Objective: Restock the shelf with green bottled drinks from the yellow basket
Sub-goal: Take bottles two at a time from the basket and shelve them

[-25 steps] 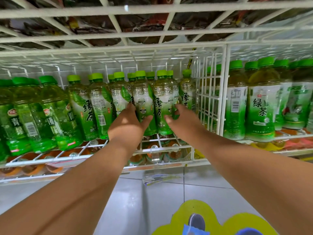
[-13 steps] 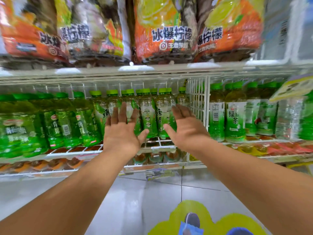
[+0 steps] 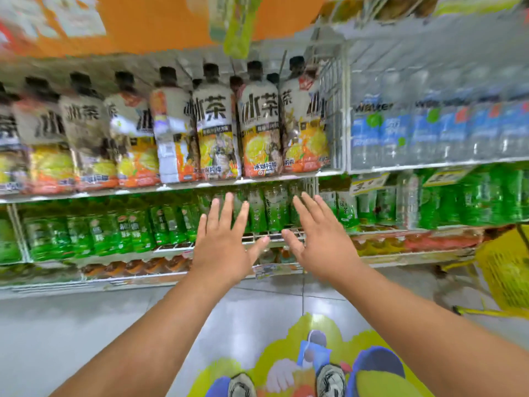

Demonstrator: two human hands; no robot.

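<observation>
Both hands are hovering spread and holding nothing, the left hand (image 3: pixel 221 247) and right hand (image 3: pixel 320 242) apart from the shelf (image 3: pixel 257 237). Half a second ago they were nearer the bottles; now they are pulling back, and the view is taking in more above. Beyond the fingers, the green tea bottles (image 3: pixel 272 209) are standing upright, long axis vertical, caps upward, blurred. The yellow basket (image 3: pixel 503 270) is sitting at far right.
</observation>
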